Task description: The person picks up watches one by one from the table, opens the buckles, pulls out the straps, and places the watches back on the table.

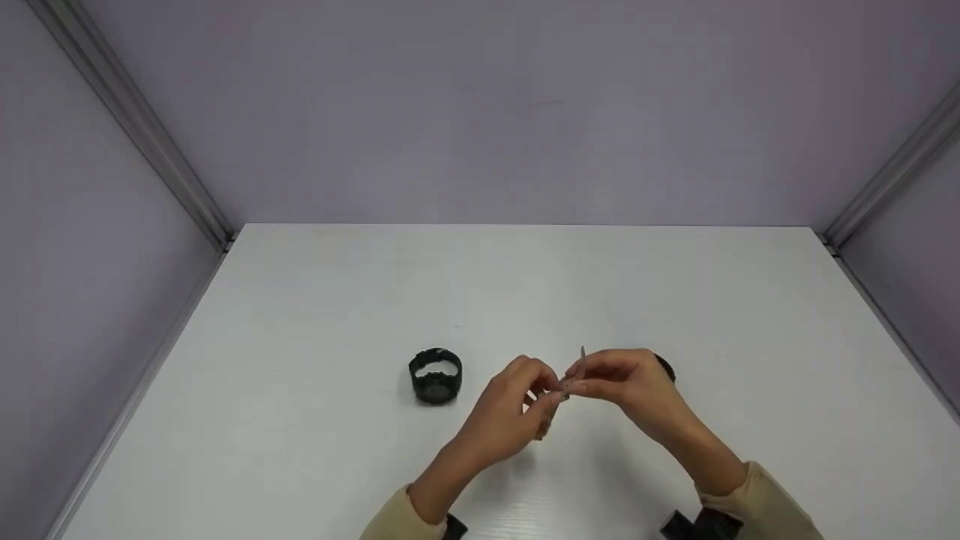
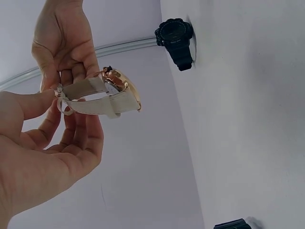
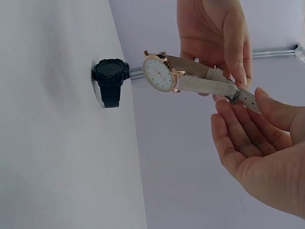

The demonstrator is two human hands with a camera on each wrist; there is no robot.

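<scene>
Between both hands, above the white table (image 1: pixel 315 300), is a watch (image 1: pixel 563 388) with a beige strap. Its white dial in a rose-gold case (image 3: pixel 158 71) shows in the right wrist view. My left hand (image 1: pixel 517 401) pinches the strap by the buckle (image 2: pixel 61 90), thumb against finger. My right hand (image 1: pixel 626 382) holds the strap's free end (image 3: pixel 248 99) between thumb and fingers. The strap forms a loop (image 2: pixel 95 98) with the case at its far side.
A black digital watch (image 1: pixel 435 375) stands on the table left of my hands, and it also shows in the right wrist view (image 3: pixel 110 81). Another black watch (image 1: pixel 666 367) sits half hidden behind my right hand. Grey walls enclose the table.
</scene>
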